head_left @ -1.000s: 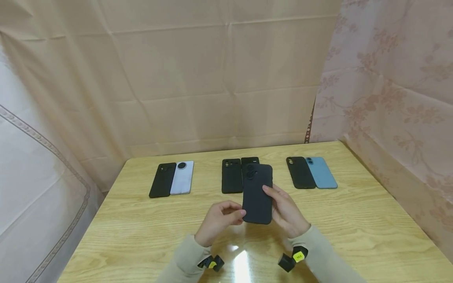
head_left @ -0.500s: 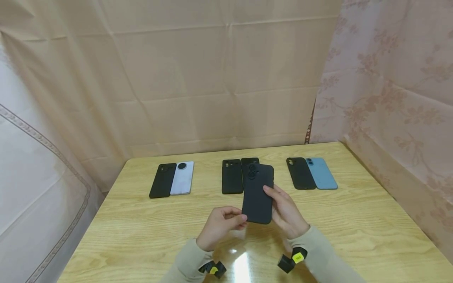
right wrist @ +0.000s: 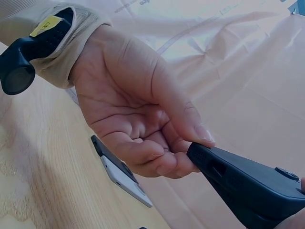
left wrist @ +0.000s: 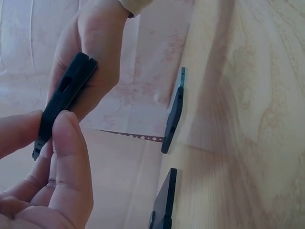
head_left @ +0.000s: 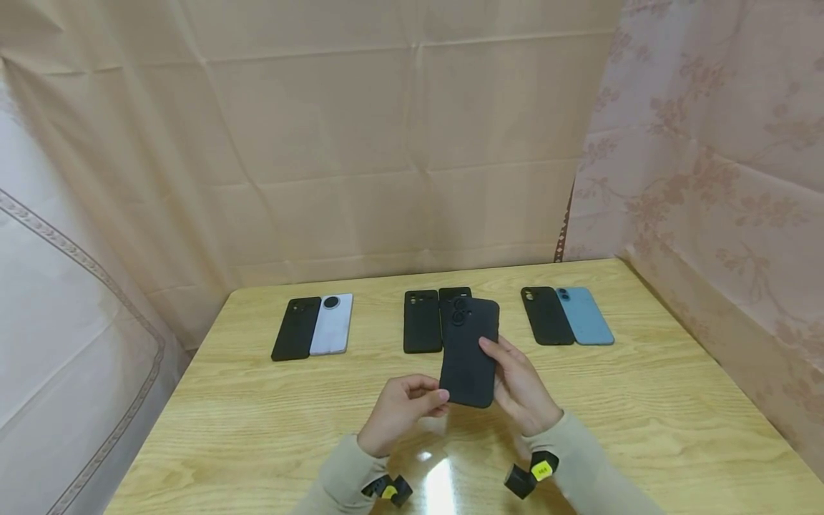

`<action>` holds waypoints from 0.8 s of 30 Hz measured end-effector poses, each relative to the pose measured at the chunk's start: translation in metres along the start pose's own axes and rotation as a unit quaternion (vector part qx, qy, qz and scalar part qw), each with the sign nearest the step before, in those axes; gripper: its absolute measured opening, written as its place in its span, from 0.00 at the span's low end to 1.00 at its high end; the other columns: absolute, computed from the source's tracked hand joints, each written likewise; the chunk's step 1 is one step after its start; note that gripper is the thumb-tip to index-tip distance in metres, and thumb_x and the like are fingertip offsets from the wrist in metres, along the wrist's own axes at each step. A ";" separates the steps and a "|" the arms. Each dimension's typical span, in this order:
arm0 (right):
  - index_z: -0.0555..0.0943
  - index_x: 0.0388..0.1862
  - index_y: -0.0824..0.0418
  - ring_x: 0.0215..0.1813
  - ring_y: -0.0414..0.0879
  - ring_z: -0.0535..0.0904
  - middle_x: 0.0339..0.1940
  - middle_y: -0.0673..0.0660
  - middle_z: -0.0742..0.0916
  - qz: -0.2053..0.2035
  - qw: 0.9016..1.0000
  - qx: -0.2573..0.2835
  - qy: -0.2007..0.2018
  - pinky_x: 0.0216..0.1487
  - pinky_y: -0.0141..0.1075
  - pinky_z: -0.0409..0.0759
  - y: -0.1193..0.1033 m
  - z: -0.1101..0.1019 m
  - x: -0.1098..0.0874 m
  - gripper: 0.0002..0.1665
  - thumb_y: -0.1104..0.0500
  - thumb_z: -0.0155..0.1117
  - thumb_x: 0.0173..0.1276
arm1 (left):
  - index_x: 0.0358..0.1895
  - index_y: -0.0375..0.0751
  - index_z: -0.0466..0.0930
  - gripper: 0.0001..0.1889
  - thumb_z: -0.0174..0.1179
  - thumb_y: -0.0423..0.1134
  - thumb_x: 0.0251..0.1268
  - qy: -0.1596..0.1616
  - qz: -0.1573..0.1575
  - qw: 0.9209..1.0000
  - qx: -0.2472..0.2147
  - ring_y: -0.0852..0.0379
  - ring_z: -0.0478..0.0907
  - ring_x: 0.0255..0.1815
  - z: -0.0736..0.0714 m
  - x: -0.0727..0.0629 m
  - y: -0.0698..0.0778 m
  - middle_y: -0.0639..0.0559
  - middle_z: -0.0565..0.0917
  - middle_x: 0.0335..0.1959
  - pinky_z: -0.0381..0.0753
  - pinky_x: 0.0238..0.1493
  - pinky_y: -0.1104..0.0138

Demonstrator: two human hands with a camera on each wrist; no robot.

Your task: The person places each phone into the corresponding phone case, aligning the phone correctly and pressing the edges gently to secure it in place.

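Note:
A black phone case [head_left: 471, 357] with two round camera rings at its upper left is held above the table, its back facing me. My right hand [head_left: 523, 383] grips its right edge, thumb lying across the back. At the bottom left corner my left hand [head_left: 404, 411] pinches it between thumb and fingers. Seen edge-on in the left wrist view, the case [left wrist: 62, 98] shows a slot and two layers at one end. The right wrist view shows a port cutout in the case's [right wrist: 252, 183] end; a phone inside cannot be made out for certain.
A black case [head_left: 296, 329] lies beside a white phone [head_left: 331, 325] at left. Behind the held case, another black case [head_left: 422, 322] adjoins a partly hidden black phone [head_left: 454, 292]. At right a black case [head_left: 548, 316] touches a blue phone [head_left: 586, 316]. Curtains surround the wooden table [head_left: 257, 429].
The held case has tilted slightly clockwise, and my left hand has shifted a little right at its bottom corner. My right hand keeps its grip. The other phones and cases stay put.

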State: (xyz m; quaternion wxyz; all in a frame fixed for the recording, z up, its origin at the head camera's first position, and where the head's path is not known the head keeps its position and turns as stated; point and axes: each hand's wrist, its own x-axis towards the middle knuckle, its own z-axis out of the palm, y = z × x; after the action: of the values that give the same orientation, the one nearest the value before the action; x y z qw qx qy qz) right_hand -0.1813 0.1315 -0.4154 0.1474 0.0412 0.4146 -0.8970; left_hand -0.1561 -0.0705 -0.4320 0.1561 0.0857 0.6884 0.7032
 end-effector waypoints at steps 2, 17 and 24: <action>0.58 0.76 0.58 0.60 0.37 0.77 0.56 0.46 0.82 -0.003 1.000 0.001 -0.001 0.62 0.32 0.78 0.000 0.000 0.000 0.29 0.61 0.47 0.79 | 0.47 0.23 0.80 0.16 0.64 0.35 0.64 0.002 0.000 1.000 -0.003 0.58 0.86 0.36 0.000 0.000 -0.001 0.32 0.87 0.40 0.87 0.44 0.64; 0.60 0.75 0.56 0.61 0.37 0.76 0.57 0.46 0.80 -0.017 0.999 0.027 0.024 0.63 0.31 0.76 0.000 0.002 0.000 0.28 0.62 0.48 0.78 | 0.48 0.25 0.80 0.18 0.65 0.38 0.64 0.004 0.002 0.999 -0.050 0.56 0.87 0.39 0.009 0.004 -0.012 0.30 0.86 0.43 0.86 0.49 0.59; 0.59 0.76 0.56 0.63 0.37 0.76 0.59 0.47 0.79 -0.017 0.999 0.030 0.017 0.65 0.32 0.75 0.000 0.002 0.000 0.29 0.62 0.48 0.78 | 0.47 0.24 0.80 0.16 0.64 0.35 0.64 0.012 0.005 0.998 -0.056 0.56 0.87 0.38 0.010 0.004 -0.011 0.30 0.86 0.42 0.85 0.50 0.57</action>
State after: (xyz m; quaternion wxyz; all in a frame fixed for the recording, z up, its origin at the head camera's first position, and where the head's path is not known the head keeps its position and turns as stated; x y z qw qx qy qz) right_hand -0.1809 0.1301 -0.4144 0.1238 0.0541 0.3902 -0.9108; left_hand -0.1559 -0.0598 -0.4427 0.1492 0.0719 0.6494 0.7422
